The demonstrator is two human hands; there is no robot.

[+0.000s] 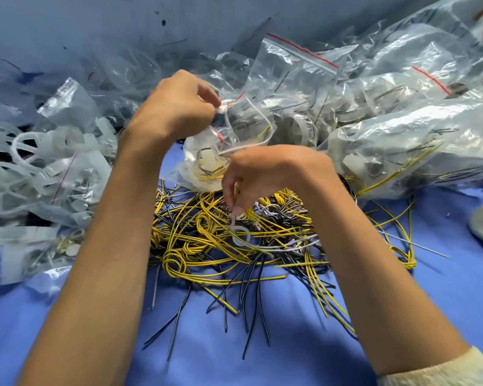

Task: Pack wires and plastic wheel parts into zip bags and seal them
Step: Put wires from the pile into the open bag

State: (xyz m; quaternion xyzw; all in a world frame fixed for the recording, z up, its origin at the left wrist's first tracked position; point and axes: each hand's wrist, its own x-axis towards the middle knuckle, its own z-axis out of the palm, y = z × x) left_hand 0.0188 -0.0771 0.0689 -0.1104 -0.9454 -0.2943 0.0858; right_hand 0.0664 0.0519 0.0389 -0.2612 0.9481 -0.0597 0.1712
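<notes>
head view: the blue cloth (262,352) runs under everything. the heap of filled bags (388,112) lies across the back and right, and the loose wheel parts (20,174) are piled at my left. the wire pile (207,246), yellow, black and white, lies right in front of me.

just behind the pile, my left hand (176,107) grips the bunched top of the zip bag (204,160), which already holds a white part and some wires. my right hand (262,174) is down on the pile, thumb and fingertips pinching a coiled white wire (241,235).

i judge the step is feeding this wire into the bag. to do it well i should lift the coil straight up so it slips free of the yellow strands. i should also loosen my left grip enough to open the mouth, then drop the coil in loop first. no end should lie across the zip line, or it won't seal.

no brand, label or writing can be read; the bags show only a red stripe (304,50) along the zip.
</notes>
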